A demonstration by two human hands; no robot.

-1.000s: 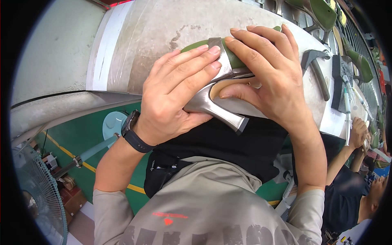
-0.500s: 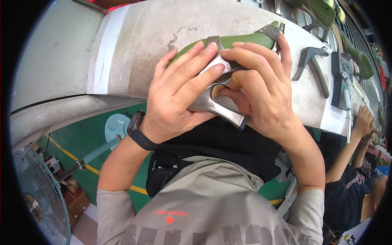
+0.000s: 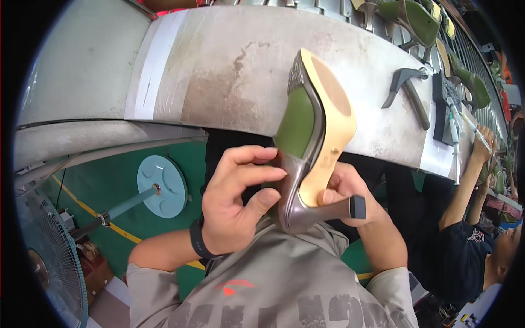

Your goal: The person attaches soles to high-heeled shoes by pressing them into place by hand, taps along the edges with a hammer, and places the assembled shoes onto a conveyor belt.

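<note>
A high-heeled shoe stands tilted in front of me, with its tan sole turned to the right and its toe pointing away. A green last fills it, a glittery strap crosses near the toe, and the back and heel are metallic grey-brown. My right hand grips the shoe around the arch beside the heel; some of its fingers are hidden behind. On the other side is my left hand, fingers apart and curved, fingertips at the shoe's back part. Whether they touch it is hard to tell.
On the worn bench at right lie a hammer, a dark block and syringes. More shoes on lasts line a rack beyond. A co-worker's hand is at the right. A fan stands lower left.
The shoe has been lifted off the bench, turned sole-outward and brought nearer to me. My left hand has let go of its upper; my right hand has moved to its arch.
</note>
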